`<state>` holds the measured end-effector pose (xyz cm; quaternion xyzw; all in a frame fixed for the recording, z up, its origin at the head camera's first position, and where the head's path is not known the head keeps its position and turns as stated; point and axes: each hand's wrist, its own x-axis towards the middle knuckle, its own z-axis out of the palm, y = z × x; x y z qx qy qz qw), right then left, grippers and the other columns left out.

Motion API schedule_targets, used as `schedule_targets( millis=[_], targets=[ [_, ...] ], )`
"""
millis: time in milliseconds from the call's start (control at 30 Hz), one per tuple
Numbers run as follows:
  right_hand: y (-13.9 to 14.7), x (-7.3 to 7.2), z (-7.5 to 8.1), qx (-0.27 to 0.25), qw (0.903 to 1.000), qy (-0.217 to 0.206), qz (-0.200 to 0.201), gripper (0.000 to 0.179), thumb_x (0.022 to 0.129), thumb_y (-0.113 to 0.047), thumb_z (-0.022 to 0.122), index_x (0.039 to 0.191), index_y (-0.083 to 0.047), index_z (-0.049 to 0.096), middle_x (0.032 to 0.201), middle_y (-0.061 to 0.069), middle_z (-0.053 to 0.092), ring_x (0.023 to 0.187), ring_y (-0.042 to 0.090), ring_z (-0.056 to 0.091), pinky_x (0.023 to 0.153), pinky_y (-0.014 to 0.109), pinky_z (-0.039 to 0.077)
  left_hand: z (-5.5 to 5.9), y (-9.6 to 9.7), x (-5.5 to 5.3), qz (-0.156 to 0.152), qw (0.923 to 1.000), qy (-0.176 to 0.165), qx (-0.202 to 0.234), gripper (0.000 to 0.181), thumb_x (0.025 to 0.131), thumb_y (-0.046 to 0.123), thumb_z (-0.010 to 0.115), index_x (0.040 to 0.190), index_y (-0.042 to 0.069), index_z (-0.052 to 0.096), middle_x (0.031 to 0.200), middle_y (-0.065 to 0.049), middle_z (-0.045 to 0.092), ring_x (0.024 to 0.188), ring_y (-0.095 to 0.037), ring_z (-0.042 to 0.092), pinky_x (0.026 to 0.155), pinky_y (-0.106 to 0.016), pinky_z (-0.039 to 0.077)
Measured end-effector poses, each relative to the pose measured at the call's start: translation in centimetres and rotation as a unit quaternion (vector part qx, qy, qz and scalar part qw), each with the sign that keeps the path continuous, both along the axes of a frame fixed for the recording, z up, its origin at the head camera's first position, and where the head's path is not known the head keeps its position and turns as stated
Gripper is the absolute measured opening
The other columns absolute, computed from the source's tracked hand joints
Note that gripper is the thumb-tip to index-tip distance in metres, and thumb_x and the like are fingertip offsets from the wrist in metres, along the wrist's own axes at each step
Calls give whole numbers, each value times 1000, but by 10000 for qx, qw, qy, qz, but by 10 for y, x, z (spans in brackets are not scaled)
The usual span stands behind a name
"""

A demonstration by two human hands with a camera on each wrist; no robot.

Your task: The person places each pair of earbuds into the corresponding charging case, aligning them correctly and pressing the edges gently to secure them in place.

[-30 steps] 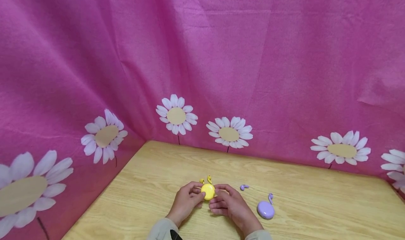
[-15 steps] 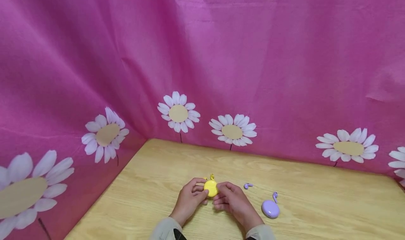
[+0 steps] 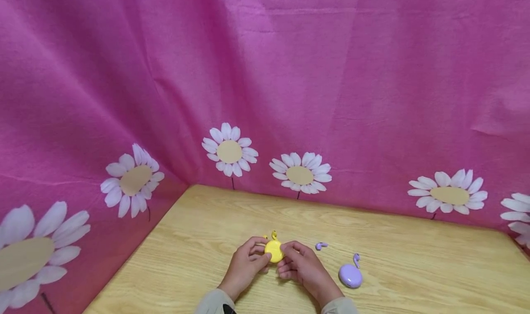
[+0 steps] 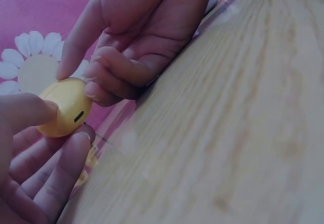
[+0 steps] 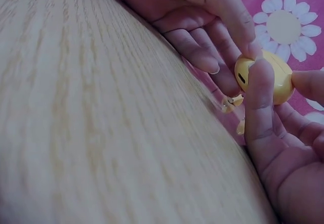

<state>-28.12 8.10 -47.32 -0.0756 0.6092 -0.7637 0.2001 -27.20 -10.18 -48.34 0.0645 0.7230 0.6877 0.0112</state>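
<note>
Still gripped the round yellow earbud case point(image 3: 273, 252) up off the wood-grain table point(image 3: 414, 268), with left hand point(image 3: 244, 266) and right hand point(image 3: 304, 266) both, just in front of two yellow earbuds point(image 3: 274, 235); barely shifted from a second earlier, left it looking unopened, so apparently gained little yet!

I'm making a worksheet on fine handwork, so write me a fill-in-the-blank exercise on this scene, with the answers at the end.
1. The left hand and right hand both touch a round case coloured ____.
2. Exactly ____ purple earbuds lie on the table.
3. The purple case lies nearer the ____ hand.
4. The flowers on the pink cloth have ____ petals.

Missing words: yellow; two; right; white.
</note>
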Motion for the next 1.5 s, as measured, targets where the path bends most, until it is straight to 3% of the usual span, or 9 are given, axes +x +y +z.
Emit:
schedule_targets(
  millis=[167,533,867,1267,1500],
  targets=[
    [-3,-1,-2,56,10000,21,-19,32,97,-26,58,110,3,53,74,6,63,61,11,63,60,25,56,-2,-2,1,26,10000,4,-66,35,87,8,70,118,-5,58,100,-13,68,89,-21,67,67,-28,59],
    [-4,-5,-1,115,9999,-36,-4,32,96,-26,61,110,2,54,73,6,63,60,12,63,60,25,57,-3,-2,-3,139,9995,52,-269,33,87,11,72,115,0,60,92,-10,70,78,-18,69,62,-27,58],
    [-2,-3,2,155,9998,17,-87,34,95,-27,61,109,3,54,72,6,62,61,12,63,60,25,56,-3,1,-2,119,9998,163,4,29,86,9,73,107,-2,58,95,-13,71,84,-20,70,63,-30,59],
    [-5,0,-1,216,9997,-29,-97,34,96,-27,59,108,5,54,72,6,61,60,11,62,58,23,55,-8,-1,0,45,9998,139,-147,27,87,6,70,109,-3,56,95,-12,69,82,-21,69,63,-30,59],
    [-6,-1,1,329,9994,44,-65,34,97,-29,59,105,4,54,72,6,61,58,10,61,57,23,55,-3,-3,0,-113,9992,259,-282,23,90,6,67,107,-3,54,91,-10,67,80,-19,68,64,-28,59]
  ],
)
